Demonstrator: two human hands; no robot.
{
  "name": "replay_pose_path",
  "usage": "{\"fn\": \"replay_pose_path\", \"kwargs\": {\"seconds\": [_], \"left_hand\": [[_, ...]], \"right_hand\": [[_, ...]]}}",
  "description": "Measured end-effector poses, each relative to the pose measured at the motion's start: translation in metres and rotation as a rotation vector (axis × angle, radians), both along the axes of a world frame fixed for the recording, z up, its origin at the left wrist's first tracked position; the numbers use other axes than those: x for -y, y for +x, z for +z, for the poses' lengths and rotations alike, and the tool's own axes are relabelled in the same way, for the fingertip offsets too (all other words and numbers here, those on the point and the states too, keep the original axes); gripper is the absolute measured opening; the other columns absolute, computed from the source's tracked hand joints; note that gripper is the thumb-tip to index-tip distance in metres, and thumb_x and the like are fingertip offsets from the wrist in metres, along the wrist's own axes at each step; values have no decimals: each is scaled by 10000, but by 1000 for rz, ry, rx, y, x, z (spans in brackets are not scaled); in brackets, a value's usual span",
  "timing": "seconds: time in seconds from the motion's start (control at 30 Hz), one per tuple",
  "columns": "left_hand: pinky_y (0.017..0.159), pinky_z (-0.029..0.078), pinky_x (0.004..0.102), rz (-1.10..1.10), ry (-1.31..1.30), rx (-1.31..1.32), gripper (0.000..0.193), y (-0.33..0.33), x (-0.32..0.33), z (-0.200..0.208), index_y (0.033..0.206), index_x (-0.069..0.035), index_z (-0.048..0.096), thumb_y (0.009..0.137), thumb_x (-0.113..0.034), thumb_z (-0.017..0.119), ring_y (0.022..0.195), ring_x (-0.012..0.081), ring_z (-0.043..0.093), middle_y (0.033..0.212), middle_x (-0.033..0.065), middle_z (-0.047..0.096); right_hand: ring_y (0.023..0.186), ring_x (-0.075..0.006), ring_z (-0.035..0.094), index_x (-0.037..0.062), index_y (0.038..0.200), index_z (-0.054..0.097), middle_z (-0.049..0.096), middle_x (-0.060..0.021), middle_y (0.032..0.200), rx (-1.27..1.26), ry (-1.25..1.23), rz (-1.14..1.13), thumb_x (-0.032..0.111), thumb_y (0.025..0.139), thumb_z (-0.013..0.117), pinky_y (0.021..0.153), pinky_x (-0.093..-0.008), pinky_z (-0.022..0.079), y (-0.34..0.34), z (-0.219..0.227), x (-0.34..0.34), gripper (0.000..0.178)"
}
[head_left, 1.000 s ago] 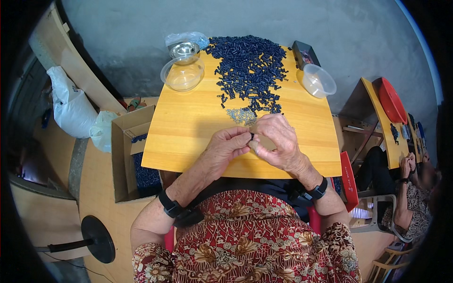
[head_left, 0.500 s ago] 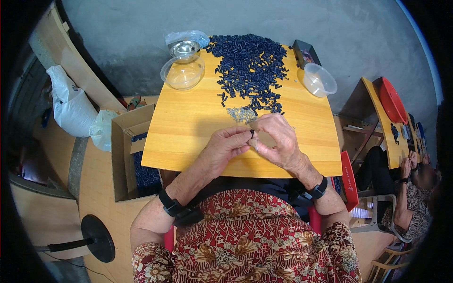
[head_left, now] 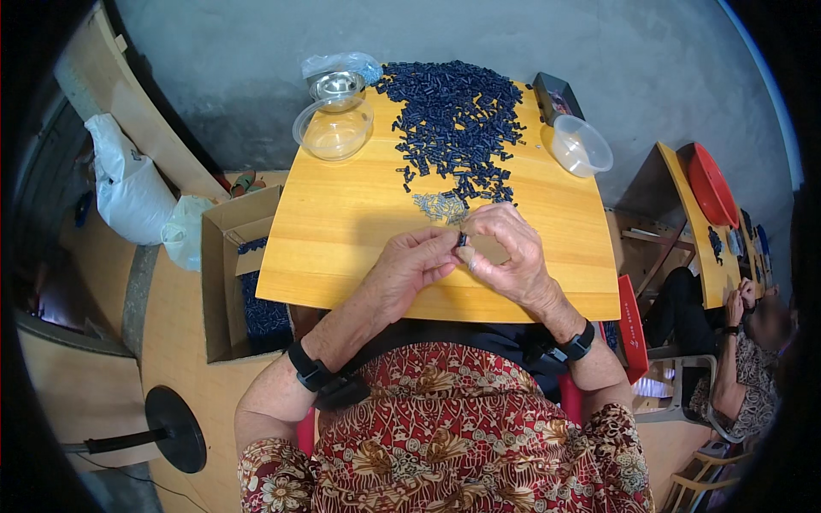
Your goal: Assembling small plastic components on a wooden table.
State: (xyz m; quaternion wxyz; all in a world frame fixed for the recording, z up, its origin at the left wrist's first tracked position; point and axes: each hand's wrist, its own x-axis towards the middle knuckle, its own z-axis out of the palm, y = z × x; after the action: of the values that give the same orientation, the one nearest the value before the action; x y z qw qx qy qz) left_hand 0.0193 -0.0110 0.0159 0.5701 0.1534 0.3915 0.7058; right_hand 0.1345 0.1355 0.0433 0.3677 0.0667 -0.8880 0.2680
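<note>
Above the near part of the wooden table (head_left: 325, 248), my two hands meet fingertip to fingertip. A small dark plastic piece (head_left: 463, 240) sits between them. My left hand (head_left: 414, 265) pinches it with thumb and forefinger. My right hand (head_left: 510, 256) curves round from the other side, thumb and forefinger closed at the same piece; its fingertips partly hide it. Just beyond the hands lies a small heap of grey metal-looking pieces (head_left: 440, 207). Behind that spreads a large pile of dark blue-black plastic pieces (head_left: 453, 111).
A clear bowl (head_left: 335, 147) and a metal bowl (head_left: 336, 84) stand at the back left. Back right are a translucent tub (head_left: 581, 156) and a black box (head_left: 558, 96). An open carton (head_left: 219, 295) holds dark pieces. Another person (head_left: 740, 376) sits at a table on the right.
My fingers have shifted slightly round the small dark piece, which now shows more upright between the fingertips. The piles and bowls stay as they were.
</note>
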Motion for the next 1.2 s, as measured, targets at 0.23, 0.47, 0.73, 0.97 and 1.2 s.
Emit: {"fn": "replay_pose_path", "kwargs": {"seconds": [0.23,0.47,0.73,0.97,1.2], "left_hand": [[767,487,191,8,-31,-29,165,1,-1,-2,1025,-79,633,889,-172,643,845,55,585,944,-22,634],[768,496,206,89,-52,-48,144,-2,-1,1,1019,-69,627,893,-140,628,872,87,612,958,18,652],[809,495,258,245,10,-46,141,-17,3,9,1023,-56,610,894,-113,611,906,150,634,954,69,667],[807,483,261,313,-29,-72,149,-24,4,13,1031,-64,598,893,-119,610,901,143,623,932,55,657],[812,475,254,317,-20,-72,173,-27,8,13,1044,-74,587,883,-127,623,892,134,625,930,51,658]], "right_hand": [[847,-264,599,44,887,575,614,-85,864,16,48,13,30,700,714,766,-371,482,-1,-1,0,233],[848,-251,600,13,1013,598,617,-93,885,83,6,13,47,725,696,784,-357,486,1,4,-4,307],[836,-180,592,-30,1024,625,620,-92,858,216,-322,-201,61,805,619,786,-305,478,9,15,-33,238],[826,-284,565,-7,866,635,594,-136,812,408,-136,-189,96,783,597,746,-374,457,-8,17,-29,138],[802,-303,545,35,786,632,570,-117,785,342,167,-86,81,766,620,721,-407,452,-33,-3,-20,52]]}}
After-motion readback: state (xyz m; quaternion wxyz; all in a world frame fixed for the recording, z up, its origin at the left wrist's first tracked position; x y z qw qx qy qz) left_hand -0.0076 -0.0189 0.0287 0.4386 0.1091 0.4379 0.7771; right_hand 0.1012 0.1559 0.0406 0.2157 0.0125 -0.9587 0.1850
